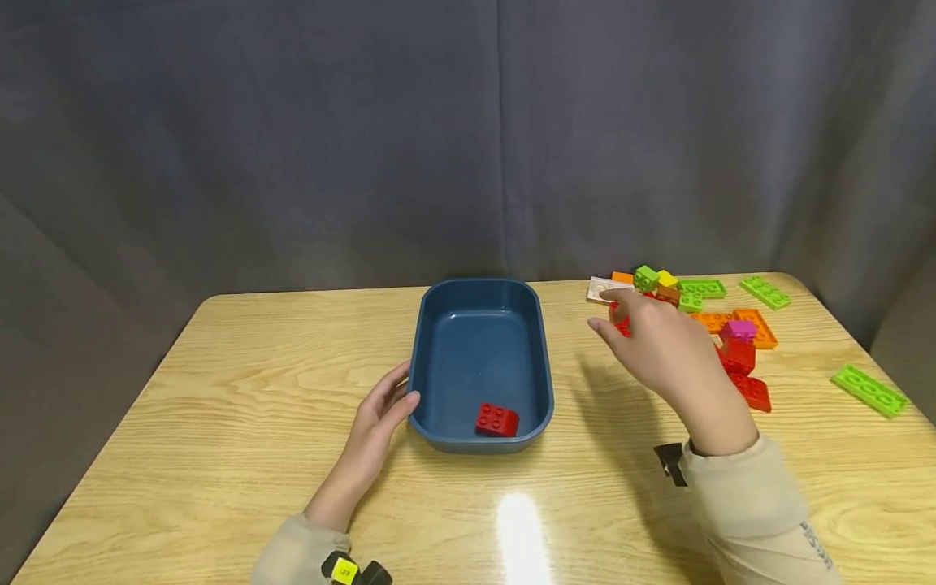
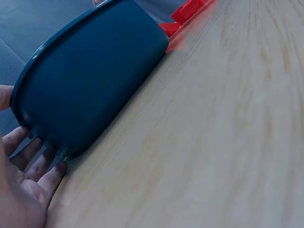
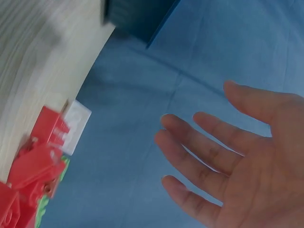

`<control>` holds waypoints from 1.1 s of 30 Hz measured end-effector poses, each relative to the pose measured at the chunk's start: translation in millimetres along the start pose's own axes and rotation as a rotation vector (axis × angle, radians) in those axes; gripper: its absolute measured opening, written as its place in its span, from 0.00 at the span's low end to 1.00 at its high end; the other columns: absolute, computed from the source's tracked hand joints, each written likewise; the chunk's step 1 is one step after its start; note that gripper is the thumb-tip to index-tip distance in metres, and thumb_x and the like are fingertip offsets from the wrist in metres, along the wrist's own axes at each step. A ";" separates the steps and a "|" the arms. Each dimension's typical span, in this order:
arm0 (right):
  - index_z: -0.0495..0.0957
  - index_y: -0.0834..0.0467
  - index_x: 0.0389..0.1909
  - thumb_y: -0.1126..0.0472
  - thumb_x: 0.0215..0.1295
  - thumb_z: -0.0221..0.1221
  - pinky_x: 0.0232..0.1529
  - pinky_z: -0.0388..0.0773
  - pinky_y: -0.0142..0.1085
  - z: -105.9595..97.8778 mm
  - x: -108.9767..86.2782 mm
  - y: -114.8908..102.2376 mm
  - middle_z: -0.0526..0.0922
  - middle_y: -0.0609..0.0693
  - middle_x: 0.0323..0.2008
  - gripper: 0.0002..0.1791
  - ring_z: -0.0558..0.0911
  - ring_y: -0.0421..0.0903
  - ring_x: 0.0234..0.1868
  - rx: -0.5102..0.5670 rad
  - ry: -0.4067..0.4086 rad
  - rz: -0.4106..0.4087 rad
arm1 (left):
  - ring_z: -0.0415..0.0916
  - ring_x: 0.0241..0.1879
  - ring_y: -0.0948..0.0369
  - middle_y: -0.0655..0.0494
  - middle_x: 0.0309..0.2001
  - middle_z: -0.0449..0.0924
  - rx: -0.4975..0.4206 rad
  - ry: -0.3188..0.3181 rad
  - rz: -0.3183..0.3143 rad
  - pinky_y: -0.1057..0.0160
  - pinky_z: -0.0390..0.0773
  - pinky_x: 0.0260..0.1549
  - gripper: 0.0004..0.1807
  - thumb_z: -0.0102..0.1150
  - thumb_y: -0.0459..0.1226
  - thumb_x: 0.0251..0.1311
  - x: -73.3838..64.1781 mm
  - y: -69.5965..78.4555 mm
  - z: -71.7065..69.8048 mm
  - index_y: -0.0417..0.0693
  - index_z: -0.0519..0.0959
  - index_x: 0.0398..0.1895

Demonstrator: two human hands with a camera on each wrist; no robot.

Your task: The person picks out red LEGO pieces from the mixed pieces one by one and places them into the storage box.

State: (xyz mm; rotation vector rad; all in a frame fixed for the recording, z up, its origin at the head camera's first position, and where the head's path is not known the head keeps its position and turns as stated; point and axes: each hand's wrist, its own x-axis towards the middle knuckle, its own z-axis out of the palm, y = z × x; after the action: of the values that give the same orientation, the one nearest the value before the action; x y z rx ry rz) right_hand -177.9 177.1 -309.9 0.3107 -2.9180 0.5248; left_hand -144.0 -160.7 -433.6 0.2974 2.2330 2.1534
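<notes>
On the table stands a dark blue plastic tub (image 1: 478, 341). My left hand (image 1: 376, 422) holds its left side near the front corner, thumb at the rim and fingers along the outer wall (image 2: 85, 80). Inside the tub, by its front wall, lies a red toy building brick (image 1: 496, 420) with studs. My right hand (image 1: 661, 349) hovers to the right of the tub, fingers spread and palm bare in the right wrist view. Past its fingertips are a clear plate (image 1: 608, 290) and red bricks (image 3: 35, 164), partly hidden by the hand in the head view.
A loose pile of bricks spreads over the table's back right, with a magenta brick (image 1: 738, 330), an orange plate (image 1: 756, 328) and a green brick (image 1: 647, 278). One lime plate (image 1: 870, 390) lies apart near the right edge. A grey curtain (image 1: 468, 146) hangs behind the table.
</notes>
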 end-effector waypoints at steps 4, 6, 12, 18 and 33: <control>0.71 0.63 0.64 0.47 0.70 0.58 0.28 0.79 0.49 -5.0 3.7 15.5 0.84 0.60 0.42 0.31 0.82 0.56 0.35 0.004 -0.055 0.060 | 0.61 0.69 0.48 0.43 0.72 0.61 -0.003 0.000 -0.007 0.71 0.68 0.59 0.29 0.48 0.37 0.73 0.4 -0.3 1.7 0.42 0.60 0.74; 0.70 0.63 0.65 0.46 0.70 0.57 0.33 0.79 0.51 -6.0 4.9 22.1 0.84 0.61 0.44 0.31 0.82 0.57 0.39 0.016 -0.082 0.082 | 0.61 0.69 0.48 0.44 0.72 0.60 -0.004 -0.001 -0.011 0.71 0.68 0.59 0.29 0.48 0.37 0.73 0.2 0.0 2.5 0.42 0.60 0.74; 0.66 0.61 0.68 0.45 0.72 0.55 0.36 0.77 0.55 -5.9 6.7 38.3 0.82 0.62 0.47 0.33 0.81 0.61 0.44 0.010 -0.148 0.131 | 0.62 0.68 0.48 0.44 0.72 0.61 0.008 0.008 -0.009 0.71 0.68 0.58 0.28 0.48 0.37 0.73 -2.0 0.9 1.8 0.42 0.61 0.74; 0.63 0.63 0.69 0.48 0.71 0.54 0.38 0.73 0.62 -5.9 10.6 54.4 0.78 0.68 0.52 0.33 0.76 0.71 0.49 -0.066 -0.177 0.185 | 0.62 0.69 0.48 0.44 0.72 0.61 0.012 0.005 -0.011 0.70 0.68 0.59 0.28 0.49 0.38 0.73 -0.9 1.7 1.4 0.42 0.61 0.74; 0.62 0.70 0.68 0.47 0.70 0.54 0.40 0.73 0.62 -11.2 6.7 86.2 0.69 0.76 0.58 0.36 0.73 0.71 0.51 -0.060 -0.310 0.304 | 0.62 0.68 0.47 0.43 0.71 0.62 0.013 0.015 -0.001 0.71 0.69 0.58 0.28 0.49 0.37 0.72 0.0 1.8 1.8 0.42 0.62 0.73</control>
State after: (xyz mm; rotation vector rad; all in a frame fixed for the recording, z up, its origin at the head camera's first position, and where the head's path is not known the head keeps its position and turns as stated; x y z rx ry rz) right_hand -202.9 259.0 -326.3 -0.0713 -3.2995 0.4635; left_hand -143.5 -158.8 -432.0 0.2819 2.2554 2.1483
